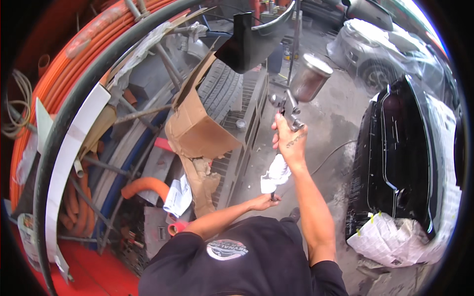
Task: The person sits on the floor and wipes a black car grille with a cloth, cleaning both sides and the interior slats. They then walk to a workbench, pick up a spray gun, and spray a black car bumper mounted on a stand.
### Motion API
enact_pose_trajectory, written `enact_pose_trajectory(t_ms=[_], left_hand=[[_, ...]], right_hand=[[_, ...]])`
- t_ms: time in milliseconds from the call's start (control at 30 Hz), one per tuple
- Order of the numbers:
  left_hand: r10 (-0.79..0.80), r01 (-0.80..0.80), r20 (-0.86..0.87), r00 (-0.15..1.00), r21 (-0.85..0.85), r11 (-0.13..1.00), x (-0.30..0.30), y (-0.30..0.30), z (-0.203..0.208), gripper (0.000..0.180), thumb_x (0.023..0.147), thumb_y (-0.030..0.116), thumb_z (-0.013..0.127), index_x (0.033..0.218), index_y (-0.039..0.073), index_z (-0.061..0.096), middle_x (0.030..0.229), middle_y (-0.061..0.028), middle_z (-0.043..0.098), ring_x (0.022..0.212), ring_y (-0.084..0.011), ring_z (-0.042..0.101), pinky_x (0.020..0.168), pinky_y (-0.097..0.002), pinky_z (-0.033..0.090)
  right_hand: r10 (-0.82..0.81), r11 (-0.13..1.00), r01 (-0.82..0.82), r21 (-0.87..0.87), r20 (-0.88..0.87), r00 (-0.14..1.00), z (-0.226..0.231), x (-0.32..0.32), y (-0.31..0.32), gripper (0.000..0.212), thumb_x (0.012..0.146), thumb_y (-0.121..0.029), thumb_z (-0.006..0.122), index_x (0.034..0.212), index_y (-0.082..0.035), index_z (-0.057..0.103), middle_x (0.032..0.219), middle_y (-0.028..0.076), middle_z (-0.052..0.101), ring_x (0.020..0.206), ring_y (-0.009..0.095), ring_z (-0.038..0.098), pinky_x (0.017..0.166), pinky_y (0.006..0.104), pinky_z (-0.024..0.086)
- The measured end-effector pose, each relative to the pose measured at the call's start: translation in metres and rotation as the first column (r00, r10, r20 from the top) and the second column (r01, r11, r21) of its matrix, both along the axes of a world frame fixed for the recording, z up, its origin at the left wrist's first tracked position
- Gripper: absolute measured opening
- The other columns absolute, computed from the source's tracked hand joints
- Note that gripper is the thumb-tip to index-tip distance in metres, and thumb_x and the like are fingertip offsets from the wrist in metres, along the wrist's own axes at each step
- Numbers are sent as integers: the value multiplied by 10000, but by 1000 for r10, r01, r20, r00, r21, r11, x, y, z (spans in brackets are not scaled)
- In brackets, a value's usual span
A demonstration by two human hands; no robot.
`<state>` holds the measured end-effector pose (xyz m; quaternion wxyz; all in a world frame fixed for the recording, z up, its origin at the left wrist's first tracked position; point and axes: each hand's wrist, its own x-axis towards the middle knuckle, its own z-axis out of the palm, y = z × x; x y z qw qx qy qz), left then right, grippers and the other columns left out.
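Note:
My right hand (291, 140) is closed round the handle of a spray gun (292, 104), held up in front of me. A metal paint cup (311, 79) sits tilted on top of the gun. Below the handle hangs a crumpled white cloth or paper (276, 173). My left hand (265, 201) is lower and nearer my body, its fingers closed on a thin dark hose just under the white wad. Farther along, a thin hose (335, 148) runs across the floor to the right.
At right lies a glossy black car panel (390, 148), edged with masking paper (390, 239). Behind it stands a car under plastic sheeting (375, 54). On the left are torn cardboard (202, 126), a tyre (219, 89), a metal rack and orange tubing (145, 185). A dark part (239, 44) hangs ahead.

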<state>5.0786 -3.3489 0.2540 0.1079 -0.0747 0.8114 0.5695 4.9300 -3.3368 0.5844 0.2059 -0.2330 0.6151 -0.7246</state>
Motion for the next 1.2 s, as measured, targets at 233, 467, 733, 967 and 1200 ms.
enact_pose_trajectory(t_ms=[233, 467, 733, 967, 1200], left_hand=[[50, -50, 8, 999, 111, 993, -12, -7, 96, 404, 1060, 267, 611, 1403, 53, 589, 1217, -168, 694, 1113, -259, 668, 967, -406, 534], [217, -244, 131, 967, 249, 937, -10, 4, 77, 421, 1056, 269, 614, 1429, 77, 586, 1070, -83, 675, 873, -153, 634, 734, -337, 552], [167, -252, 334, 927, 229, 940, 27, 13, 38, 423, 1067, 287, 612, 1451, 112, 583, 1063, -84, 668, 849, -147, 639, 728, -327, 562], [81, -183, 368, 926, 253, 950, 38, 14, 61, 503, 1065, 357, 626, 1481, 87, 540, 1331, -70, 643, 1024, -185, 664, 823, -361, 578], [106, -149, 129, 986, 393, 907, 4, 16, 100, 538, 1059, 311, 640, 1532, 97, 501, 1277, -89, 634, 990, -145, 634, 798, -311, 560]], right_hand=[[-15, 940, -26, -340, -118, 993, 109, 7, 31, 288, 1035, -241, 662, 1152, 20, 692, 826, 54, 683, 538, 103, 590, 444, 260, 468], [99, 929, -93, -358, -3, 995, 61, -9, 18, 324, 1046, -251, 644, 1213, 26, 654, 869, 74, 677, 556, 121, 591, 463, 262, 471], [20, 992, 16, -125, 285, 958, -97, -35, -24, 287, 1007, -248, 641, 982, 35, 682, 815, 95, 701, 518, 141, 616, 429, 301, 491], [38, 985, 15, -173, 300, 953, -56, -15, -4, 279, 1014, -241, 655, 990, 36, 681, 784, 87, 683, 494, 131, 606, 409, 286, 488], [99, 920, -65, -386, 68, 993, 70, -14, 19, 280, 1003, -256, 683, 1061, 18, 703, 817, 60, 709, 526, 97, 610, 423, 270, 484]])
